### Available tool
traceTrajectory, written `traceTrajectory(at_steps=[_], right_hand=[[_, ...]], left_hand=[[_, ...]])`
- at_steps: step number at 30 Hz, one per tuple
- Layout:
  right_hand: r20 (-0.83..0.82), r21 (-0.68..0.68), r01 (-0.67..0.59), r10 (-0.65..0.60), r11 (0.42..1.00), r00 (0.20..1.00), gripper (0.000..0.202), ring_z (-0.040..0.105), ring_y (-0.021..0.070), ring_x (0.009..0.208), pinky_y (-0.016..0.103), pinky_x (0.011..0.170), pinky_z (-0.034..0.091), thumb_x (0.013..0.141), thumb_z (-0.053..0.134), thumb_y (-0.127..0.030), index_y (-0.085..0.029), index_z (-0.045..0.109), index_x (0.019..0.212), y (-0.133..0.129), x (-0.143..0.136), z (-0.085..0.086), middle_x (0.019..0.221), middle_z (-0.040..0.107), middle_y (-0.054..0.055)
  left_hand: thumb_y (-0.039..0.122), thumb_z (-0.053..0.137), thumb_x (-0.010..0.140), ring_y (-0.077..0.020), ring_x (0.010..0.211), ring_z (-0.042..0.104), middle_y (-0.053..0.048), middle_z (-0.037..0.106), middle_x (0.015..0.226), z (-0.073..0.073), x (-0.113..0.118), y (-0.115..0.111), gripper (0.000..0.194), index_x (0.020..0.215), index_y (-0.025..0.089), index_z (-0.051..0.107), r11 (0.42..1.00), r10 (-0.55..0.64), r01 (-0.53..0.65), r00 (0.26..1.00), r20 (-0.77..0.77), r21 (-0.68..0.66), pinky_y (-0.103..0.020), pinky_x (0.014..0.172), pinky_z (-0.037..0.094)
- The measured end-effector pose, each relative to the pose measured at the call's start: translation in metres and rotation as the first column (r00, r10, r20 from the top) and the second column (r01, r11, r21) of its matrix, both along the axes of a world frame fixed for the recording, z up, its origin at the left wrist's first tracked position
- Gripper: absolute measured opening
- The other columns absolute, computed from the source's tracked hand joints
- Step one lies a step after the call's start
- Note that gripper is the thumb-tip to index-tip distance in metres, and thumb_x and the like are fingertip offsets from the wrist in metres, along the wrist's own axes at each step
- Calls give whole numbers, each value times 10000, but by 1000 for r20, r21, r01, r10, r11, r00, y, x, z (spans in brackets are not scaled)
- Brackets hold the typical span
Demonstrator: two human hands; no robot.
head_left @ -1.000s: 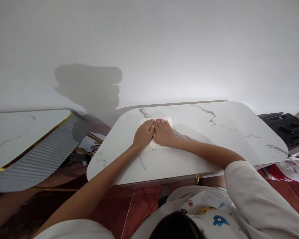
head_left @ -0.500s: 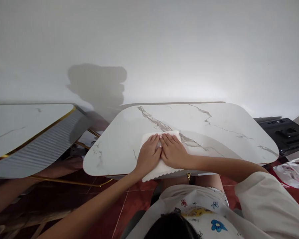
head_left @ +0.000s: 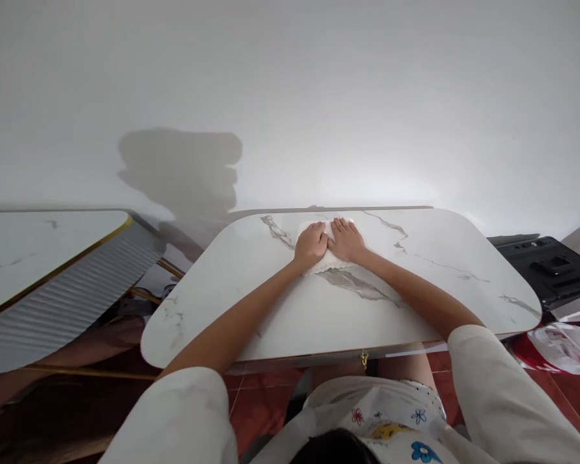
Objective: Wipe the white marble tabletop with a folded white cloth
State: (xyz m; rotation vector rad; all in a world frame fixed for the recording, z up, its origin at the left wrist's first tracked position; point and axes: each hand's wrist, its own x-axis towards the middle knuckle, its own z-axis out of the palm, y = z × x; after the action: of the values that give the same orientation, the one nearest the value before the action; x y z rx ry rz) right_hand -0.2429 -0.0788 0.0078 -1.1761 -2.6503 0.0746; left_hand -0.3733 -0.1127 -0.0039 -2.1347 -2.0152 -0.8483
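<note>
A white cloth [head_left: 329, 263] with a scalloped edge lies near the far side of a white marble-patterned tabletop [head_left: 444, 296]. My left hand [head_left: 311, 247] rests on the left part of the cloth, fingers pointing away from me. Beside it, my right hand [head_left: 347, 241] lies flat on the right part, fingers extended. The two hands touch or nearly touch at the thumbs. Both palms press down on the cloth, which is partly hidden beneath them.
A pale wall [head_left: 328, 103] rises directly behind the tabletop. To the left is another marble-patterned table [head_left: 38, 258] with gold trim and a ribbed side. A black case-like object [head_left: 551, 264] stands at the right, with a clear plastic bag [head_left: 565, 348] below it.
Both hands have slid the cloth away from me, from the near edge toward the far edge of the tabletop. My arms are now stretched farther forward.
</note>
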Motion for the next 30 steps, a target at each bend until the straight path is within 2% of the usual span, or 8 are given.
traceTrajectory(at_steps=[5,10,13,16,19,24,27,30], right_hand=[[-22,-16,4,-5,1000,1000,619,192,261,1428,403,1158,129,945,294,-351,-7,290,1459,51,-17,-3,1545,255,142],[-71,-9,37,-38,999,997,598,213,258,1417,397,1151,126,945,319,-363,-25,337,1439,88,-35,-7,1526,310,141],[-111,5,63,-62,998,992,528,317,262,1361,387,1119,198,942,348,-364,-54,460,1354,103,-43,-7,1448,439,146],[-127,7,92,-90,996,988,415,465,267,1231,385,1057,285,944,358,-346,-96,595,1176,112,-49,-7,1283,589,151],[-128,3,114,-113,993,985,383,516,267,1160,386,1023,319,948,359,-341,-108,624,1097,114,-52,-6,1209,630,148],[-122,53,125,-118,991,986,386,479,263,1203,386,1037,306,954,353,-334,-99,595,1143,108,-49,-7,1253,600,156],[-101,84,112,-103,990,990,431,406,267,1287,397,1075,266,958,330,-317,-77,533,1252,97,-44,-7,1361,521,171],[-67,68,90,-85,994,994,535,278,273,1384,409,1124,195,960,283,-323,-30,401,1391,80,-38,-7,1489,372,164]], left_hand=[[145,338,876,-235,1188,522,-99,612,1232,3,-14,45,379,1152,165,596,997,57,-57,998,16,-44,-357,1043,392],[174,351,883,-229,1227,507,-77,597,1290,4,-30,81,402,1198,174,600,995,77,-73,995,62,-69,-337,1050,380],[203,364,879,-228,1172,555,-55,633,1249,3,-37,98,394,1160,197,639,992,102,-93,989,108,-85,-330,1018,404],[236,373,875,-232,1146,578,-40,656,1221,3,-41,110,393,1138,209,664,986,133,-117,981,140,-123,-328,998,418],[252,368,875,-232,1129,591,-29,666,1206,3,-42,116,402,1135,218,672,979,157,-134,975,154,-152,-325,977,433],[236,333,891,-223,1128,590,-58,658,1215,4,-39,111,423,1164,182,651,987,127,-114,986,109,-114,-317,988,422],[211,332,894,-218,1128,584,-78,657,1205,3,-36,100,402,1144,169,644,993,100,-96,993,59,-68,-319,1001,411],[180,335,885,-218,1117,581,-89,660,1175,3,-32,85,373,1109,172,634,998,60,-60,998,8,-20,-328,988,423]])
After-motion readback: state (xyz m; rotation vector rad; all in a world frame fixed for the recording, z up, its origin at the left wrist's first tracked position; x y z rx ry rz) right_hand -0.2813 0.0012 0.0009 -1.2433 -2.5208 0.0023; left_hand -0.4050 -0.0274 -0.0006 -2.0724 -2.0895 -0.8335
